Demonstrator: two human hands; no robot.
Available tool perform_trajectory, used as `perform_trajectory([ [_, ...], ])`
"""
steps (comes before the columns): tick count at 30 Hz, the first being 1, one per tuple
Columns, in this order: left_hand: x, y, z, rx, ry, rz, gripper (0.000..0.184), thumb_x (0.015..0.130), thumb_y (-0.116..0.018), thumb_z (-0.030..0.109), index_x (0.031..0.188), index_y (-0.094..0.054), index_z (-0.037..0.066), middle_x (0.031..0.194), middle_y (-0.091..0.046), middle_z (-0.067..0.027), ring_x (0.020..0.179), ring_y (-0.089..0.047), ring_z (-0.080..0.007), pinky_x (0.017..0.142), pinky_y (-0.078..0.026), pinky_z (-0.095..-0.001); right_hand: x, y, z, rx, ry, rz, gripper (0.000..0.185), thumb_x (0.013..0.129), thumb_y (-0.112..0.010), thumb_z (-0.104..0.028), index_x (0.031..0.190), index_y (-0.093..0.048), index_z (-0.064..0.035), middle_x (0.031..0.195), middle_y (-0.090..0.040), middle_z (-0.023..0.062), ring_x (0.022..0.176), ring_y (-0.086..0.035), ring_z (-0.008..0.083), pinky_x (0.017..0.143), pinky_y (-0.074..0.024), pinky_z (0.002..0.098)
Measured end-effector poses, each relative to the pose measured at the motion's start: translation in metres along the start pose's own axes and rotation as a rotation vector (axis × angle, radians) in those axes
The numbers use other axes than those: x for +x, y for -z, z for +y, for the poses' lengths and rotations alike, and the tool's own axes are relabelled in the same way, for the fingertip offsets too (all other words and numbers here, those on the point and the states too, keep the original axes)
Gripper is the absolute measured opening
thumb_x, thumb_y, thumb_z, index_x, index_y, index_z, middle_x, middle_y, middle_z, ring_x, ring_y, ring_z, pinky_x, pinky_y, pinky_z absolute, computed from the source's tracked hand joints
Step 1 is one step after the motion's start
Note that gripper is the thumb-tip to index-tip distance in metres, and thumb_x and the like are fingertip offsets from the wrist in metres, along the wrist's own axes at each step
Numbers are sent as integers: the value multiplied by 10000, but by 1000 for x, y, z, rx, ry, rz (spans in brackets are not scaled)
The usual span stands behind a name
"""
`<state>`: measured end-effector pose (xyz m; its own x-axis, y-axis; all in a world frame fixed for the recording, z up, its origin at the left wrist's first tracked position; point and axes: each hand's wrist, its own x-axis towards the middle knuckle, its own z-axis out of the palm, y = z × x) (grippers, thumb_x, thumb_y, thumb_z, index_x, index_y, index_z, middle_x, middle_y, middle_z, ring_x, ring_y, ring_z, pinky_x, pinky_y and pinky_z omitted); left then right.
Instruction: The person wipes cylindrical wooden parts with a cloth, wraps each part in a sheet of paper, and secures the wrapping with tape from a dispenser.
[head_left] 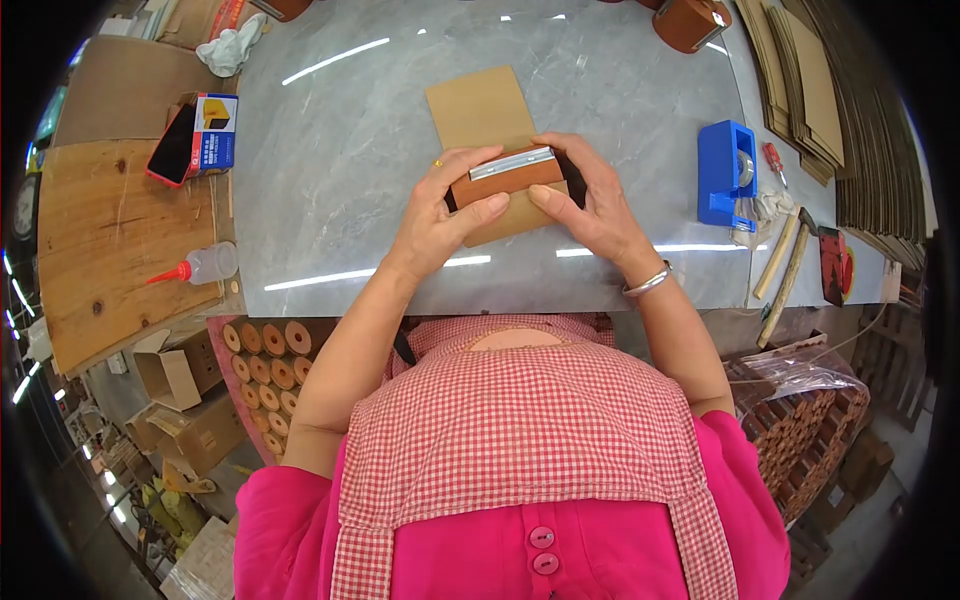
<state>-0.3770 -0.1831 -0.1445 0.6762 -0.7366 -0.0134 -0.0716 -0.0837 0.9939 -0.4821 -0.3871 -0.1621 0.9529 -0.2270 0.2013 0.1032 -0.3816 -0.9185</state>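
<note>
We see two bare hands curled around one piece, left hand [445,205] at one end, right hand [597,198] at the other, pinching it between thumbs and fingers. The piece is a reddish-brown block [508,181] with a shiny silver metal strip [512,163] along its top; it sits right between the hands, over flat tan cardboard [482,108] that shows both beyond and just below them. We cannot tell whether the block touches the cardboard or is lifted slightly. Under all this, a glossy grey marbled desk [340,190].

Right of the hands we get a blue plastic tape dispenser [716,175], then a small red-handled screwdriver [774,162] just past it; nearer the body on that side, a wooden-handled hammer [785,285]. Farther out, beyond the right hand, we note stacked tan cardboard sheets [805,85].

Well left of the hands: a blue, white and red printed box [217,130] with a black red-edged phone [175,146] against it, and nearer the body a translucent plastic bottle with a red nozzle [212,263].
</note>
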Motion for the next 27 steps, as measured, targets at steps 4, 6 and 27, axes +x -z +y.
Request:
perform_trajectory([
  [4, -1, -2, -1, 15, -24, 12, 519, 865, -755, 260, 1307, -630, 17, 1237, -600, -123, 1182, -566, -236, 1012, -433, -347, 1, -10, 1, -3, -20, 74, 425, 910, -655, -323, 1207, -627, -21, 1130, -653, 162, 994, -614, 318, 923, -454, 412],
  [6, -2, -2, -4, 35, -28, 4, 498, 879, -729, 209, 1332, -625, 32, 1268, -592, -113, 1203, -553, -217, 1036, -411, -328, 3, -10, -2, -46, 0, 95, 386, 918, -639, -288, 1192, -634, -17, 1108, -656, 161, 978, -612, 324, 913, -452, 418],
  [27, 13, -5, -35, -131, -24, 374, 455, 1051, -496, 404, 1247, -627, 14, 1239, -610, -135, 1132, -563, -244, 984, -437, -334, 12, -44, -40, -682, 526, 196, 345, 734, -838, -241, 1005, -687, -92, 1064, -670, 54, 998, -608, 262, 865, -456, 397],
])
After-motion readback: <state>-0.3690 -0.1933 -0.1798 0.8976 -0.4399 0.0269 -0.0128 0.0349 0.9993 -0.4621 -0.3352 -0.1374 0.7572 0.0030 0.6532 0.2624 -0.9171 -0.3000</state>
